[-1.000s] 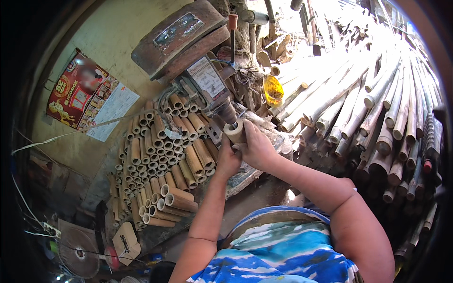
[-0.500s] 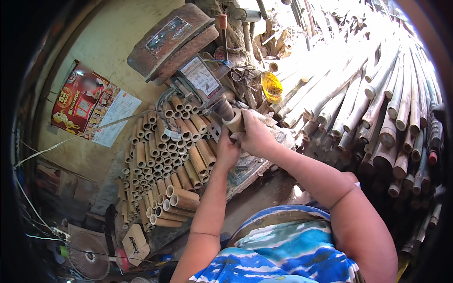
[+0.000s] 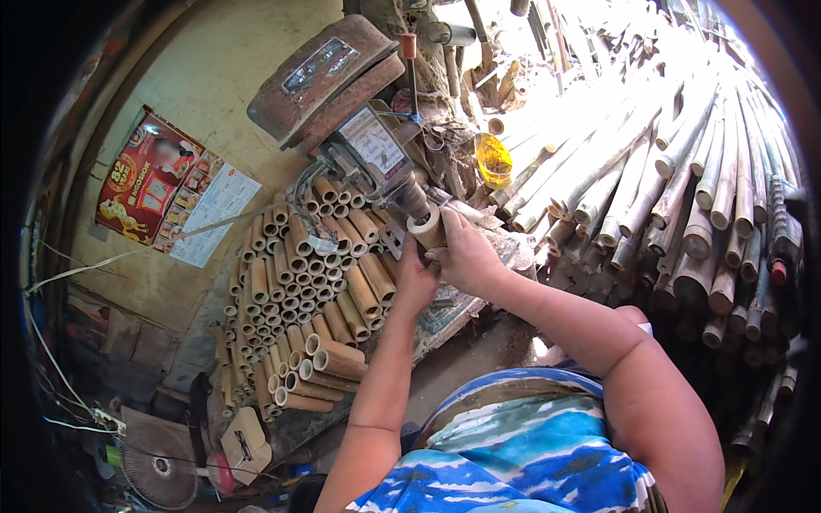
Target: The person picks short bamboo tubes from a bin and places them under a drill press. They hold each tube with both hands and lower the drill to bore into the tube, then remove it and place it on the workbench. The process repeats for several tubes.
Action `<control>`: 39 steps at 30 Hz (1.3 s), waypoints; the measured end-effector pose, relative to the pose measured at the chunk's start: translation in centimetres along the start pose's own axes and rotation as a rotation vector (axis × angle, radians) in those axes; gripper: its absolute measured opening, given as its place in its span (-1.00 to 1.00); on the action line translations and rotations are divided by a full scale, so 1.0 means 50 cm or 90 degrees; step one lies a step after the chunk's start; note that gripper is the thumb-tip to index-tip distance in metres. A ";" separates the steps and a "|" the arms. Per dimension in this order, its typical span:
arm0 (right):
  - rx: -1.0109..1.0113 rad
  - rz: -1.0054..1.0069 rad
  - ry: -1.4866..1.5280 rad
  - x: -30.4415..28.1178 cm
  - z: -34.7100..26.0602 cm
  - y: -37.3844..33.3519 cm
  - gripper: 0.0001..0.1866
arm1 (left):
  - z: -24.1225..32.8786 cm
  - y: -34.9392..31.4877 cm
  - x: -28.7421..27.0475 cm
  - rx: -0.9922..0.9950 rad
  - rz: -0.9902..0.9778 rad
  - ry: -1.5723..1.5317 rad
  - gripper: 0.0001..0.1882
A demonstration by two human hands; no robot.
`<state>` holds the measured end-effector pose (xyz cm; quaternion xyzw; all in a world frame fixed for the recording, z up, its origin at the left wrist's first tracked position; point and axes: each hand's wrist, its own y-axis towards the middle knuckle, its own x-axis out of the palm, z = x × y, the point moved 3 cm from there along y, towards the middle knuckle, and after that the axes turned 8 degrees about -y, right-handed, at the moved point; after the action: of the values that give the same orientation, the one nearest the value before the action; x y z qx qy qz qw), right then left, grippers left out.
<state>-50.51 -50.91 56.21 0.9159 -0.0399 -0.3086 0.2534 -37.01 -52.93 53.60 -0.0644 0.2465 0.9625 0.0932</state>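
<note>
Both my hands are closed round a short bamboo tube (image 3: 435,229) just below the spindle (image 3: 412,198) of a rusty drill press (image 3: 321,81). My right hand (image 3: 469,256) wraps the tube's right side, fingers over the top. My left hand (image 3: 417,280) grips from the left and below, with its thumb side near the lower end. The tube's pale upper rim and its hole face up toward the spindle. Whether a bit reaches into the hole is hard to make out. The tube's lower end is hidden by my fingers.
Many cut bamboo tubes (image 3: 299,295) are stacked left of my hands. Long bamboo poles (image 3: 633,188) lie piled at right. A yellow container (image 3: 493,161) stands behind the press's work table (image 3: 453,318). At lower left are a fan (image 3: 161,466) and a cardboard box (image 3: 246,446).
The tube has dropped slightly away from the spindle, so more of its open upper end shows. Both hands keep their grip. The whole view has shifted a little.
</note>
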 end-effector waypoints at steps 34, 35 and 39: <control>0.028 0.024 -0.023 -0.004 0.013 -0.020 -0.34 | -0.014 0.002 -0.008 -0.072 -0.046 0.037 -0.28; 0.031 0.026 -0.032 -0.002 0.006 -0.022 -0.33 | -0.014 0.000 -0.010 -0.071 -0.044 0.034 -0.27; 0.057 -0.016 -0.023 0.004 -0.013 -0.014 -0.31 | -0.017 -0.001 -0.021 -0.059 -0.030 -0.021 -0.21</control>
<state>-50.03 -50.05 56.20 0.9211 -0.0464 -0.3263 0.2074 -35.92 -53.42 53.02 -0.0585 0.1981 0.9715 0.1164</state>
